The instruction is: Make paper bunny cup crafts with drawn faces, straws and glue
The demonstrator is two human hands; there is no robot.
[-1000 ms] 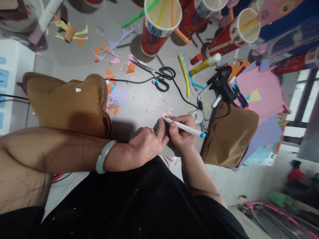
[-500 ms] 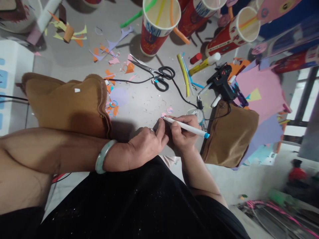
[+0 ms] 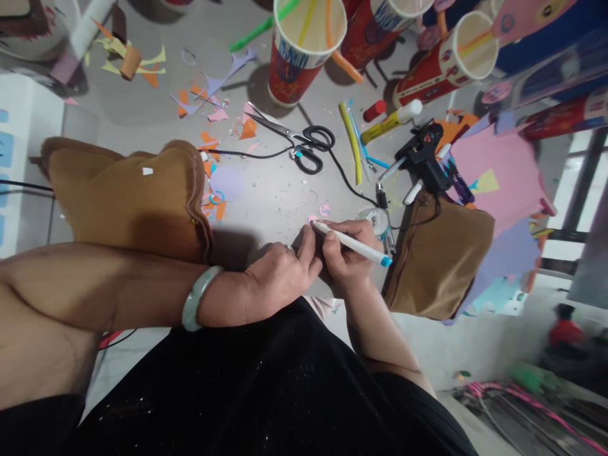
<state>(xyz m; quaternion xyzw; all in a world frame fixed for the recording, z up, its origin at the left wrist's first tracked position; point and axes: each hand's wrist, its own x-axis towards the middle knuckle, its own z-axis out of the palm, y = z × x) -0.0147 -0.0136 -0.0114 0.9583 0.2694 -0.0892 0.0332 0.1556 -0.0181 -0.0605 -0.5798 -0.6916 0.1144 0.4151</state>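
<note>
A white marker pen with a blue end (image 3: 358, 246) is held in my right hand (image 3: 349, 256), its fingers closed round the barrel. The pen's tip meets a small pink paper circle (image 3: 311, 220) lying on the table. My left hand (image 3: 285, 272) rests to the left with its fingers bent together, the forefinger tip pressing the edge of that circle. A second pink paper circle (image 3: 324, 209), bearing dark lettering, lies just beyond. The fingers partly hide the first circle.
Scissors (image 3: 297, 137) and a glue gun (image 3: 422, 155) with its black cable lie beyond my hands. A tape roll (image 3: 373, 220) sits by my right hand. Brown pouches flank me, left (image 3: 128, 196) and right (image 3: 439, 253). Red paper cups (image 3: 297, 69) stand at the back among paper scraps.
The blue end of the marker has swung slightly left and down as my right hand shifts its angle. My left hand stays in place.
</note>
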